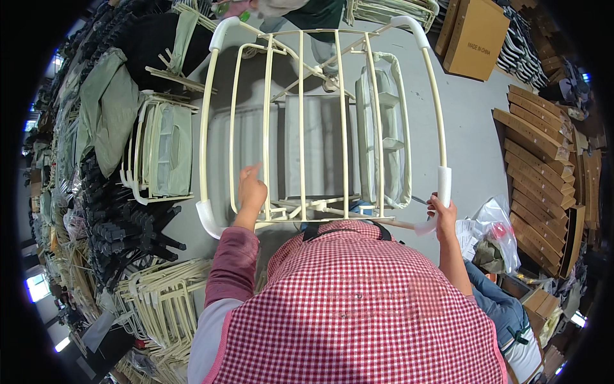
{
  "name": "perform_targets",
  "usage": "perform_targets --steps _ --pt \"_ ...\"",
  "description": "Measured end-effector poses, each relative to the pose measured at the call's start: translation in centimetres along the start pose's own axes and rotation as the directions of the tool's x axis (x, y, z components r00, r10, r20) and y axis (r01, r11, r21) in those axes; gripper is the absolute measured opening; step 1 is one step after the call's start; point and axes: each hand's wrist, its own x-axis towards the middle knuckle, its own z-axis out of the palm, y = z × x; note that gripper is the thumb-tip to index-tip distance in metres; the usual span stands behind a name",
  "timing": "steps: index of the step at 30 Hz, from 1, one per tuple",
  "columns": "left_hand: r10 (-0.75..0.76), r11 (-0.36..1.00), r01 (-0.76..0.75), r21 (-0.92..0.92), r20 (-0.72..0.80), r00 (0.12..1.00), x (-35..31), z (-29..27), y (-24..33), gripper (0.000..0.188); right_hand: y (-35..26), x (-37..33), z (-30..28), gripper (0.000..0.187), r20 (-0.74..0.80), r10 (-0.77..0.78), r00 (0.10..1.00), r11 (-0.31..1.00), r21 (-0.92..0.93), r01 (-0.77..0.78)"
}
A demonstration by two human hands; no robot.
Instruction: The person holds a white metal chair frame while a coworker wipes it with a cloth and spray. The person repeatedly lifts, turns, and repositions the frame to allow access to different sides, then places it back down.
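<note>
A large cream metal tube frame [301,128] with parallel bars stands before me, its corners wrapped in white foam sleeves [212,219]. On its lower right corner my right hand [441,210] has its fingers curled round the tube at the foam sleeve. My left hand [251,191] is at the lower left, beside an upright bar; its index finger stretches up toward that bar and nothing shows in its grasp. Whether the fingertip touches the bar I cannot tell. Inside the frame's right side is a grey-green fabric panel with pockets [385,137]. Grey fabric panels [313,147] show behind the bars.
A folded cream frame with green fabric [167,150] stands at left, near black metal parts [131,221]. More cream frames [166,301] are piled lower left. Flattened cardboard boxes [534,179] and a clear plastic bag [501,233] are at right. Another person [320,25] is at the far side.
</note>
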Motion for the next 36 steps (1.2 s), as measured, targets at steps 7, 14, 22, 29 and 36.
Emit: perform_targets --steps 7,14,22,29,36 --pt "0.224 0.974 -0.215 0.068 -0.403 0.887 -2.9 -6.0 0.5 0.045 -0.1 0.0 -0.1 0.027 0.008 0.000 1.000 1.000 -0.003 0.000" --pt "-0.290 0.929 0.123 -0.349 -0.477 0.830 -6.9 -13.2 -5.6 0.058 -0.4 -0.1 0.0 0.027 0.021 -0.015 1.000 1.000 0.013 0.014" --pt "-0.434 0.677 0.434 -0.594 0.154 0.888 -2.8 -12.7 -6.7 0.022 -0.3 0.0 -0.6 0.021 0.039 0.013 0.999 0.999 0.045 -0.014" --pt "-0.430 0.743 0.371 -0.558 0.027 0.902 -3.0 -12.4 -6.0 0.021 -0.1 -0.1 -0.3 0.020 -0.039 0.010 0.999 1.000 -0.004 -0.011" --pt "-0.405 0.771 0.314 -0.555 -0.047 0.913 -3.3 -12.0 -6.4 0.018 -0.1 -0.3 -0.2 0.021 -0.062 0.011 0.998 1.000 -0.004 -0.011"
